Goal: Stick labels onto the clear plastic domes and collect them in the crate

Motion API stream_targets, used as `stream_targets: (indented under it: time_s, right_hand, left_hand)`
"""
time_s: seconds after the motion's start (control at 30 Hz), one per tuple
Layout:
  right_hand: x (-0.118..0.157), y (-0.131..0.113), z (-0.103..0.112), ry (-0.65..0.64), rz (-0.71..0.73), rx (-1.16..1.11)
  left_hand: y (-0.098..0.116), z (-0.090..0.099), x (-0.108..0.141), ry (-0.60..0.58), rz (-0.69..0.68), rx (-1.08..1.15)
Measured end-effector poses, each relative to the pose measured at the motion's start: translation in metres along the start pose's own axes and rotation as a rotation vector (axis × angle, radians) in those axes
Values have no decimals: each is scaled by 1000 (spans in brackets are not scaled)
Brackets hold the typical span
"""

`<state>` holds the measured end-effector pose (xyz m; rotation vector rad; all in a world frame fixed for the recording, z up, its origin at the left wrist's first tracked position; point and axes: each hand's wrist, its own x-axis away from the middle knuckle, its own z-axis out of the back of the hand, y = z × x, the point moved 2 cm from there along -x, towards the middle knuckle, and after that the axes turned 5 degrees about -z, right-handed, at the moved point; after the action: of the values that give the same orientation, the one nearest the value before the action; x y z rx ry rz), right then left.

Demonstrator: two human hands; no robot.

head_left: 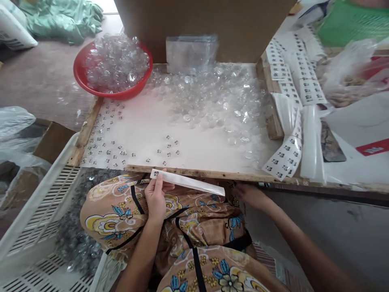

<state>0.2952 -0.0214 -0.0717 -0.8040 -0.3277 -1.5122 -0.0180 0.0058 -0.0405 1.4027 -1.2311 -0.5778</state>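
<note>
My left hand (156, 194) pinches one end of a white sticker strip (191, 181) between thumb and fingers, just in front of the wooden edge. A single small black print shows beside the thumb; the rest of the strip is bare and stretches to the right. My right hand (251, 196) is low by the right side of the flowered cloth on my lap, under the table edge. Its fingers are blurred and partly lost against the dark background. Small printed stickers (168, 148) lie scattered on the white work surface (142, 121), with clear plastic pieces (219, 101) spread behind.
A red basin (127, 95) heaped with clear plastic pieces stands at the back left. Bundled sticker sheets (284, 158) lie along the right wooden rail. A cardboard box (203, 20) rises behind. At lower left is a white slatted crate (33, 235) containing more clear pieces.
</note>
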Motion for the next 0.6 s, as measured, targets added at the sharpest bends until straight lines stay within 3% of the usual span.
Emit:
stream_targets:
  time_s: [0.1,0.2,0.23,0.33,0.4,0.5,0.6]
  right_hand:
    - [33,-36,9,-181,111,70]
    - [58,-89,48,-216,443,-174]
    - [59,-108,61,-152,493,-282]
    - [39,-157,83,192,532,-537]
    - [16,-183,80,305,538,-601]
    - [-15,-203,65,298,562,-609]
    - [-28,-205,54,319,570,-614]
  left_hand:
    - [-2,3,1,-27,-2,-34]
    - [-7,5,2,-49,-12,-81]
    - [-8,6,3,-59,-15,-96]
    - [-9,7,4,-113,-28,-151]
    - [-6,9,4,-146,-72,-225]
    - [-1,10,5,-166,-149,-340]
    - [-1,7,5,-207,-130,-343]
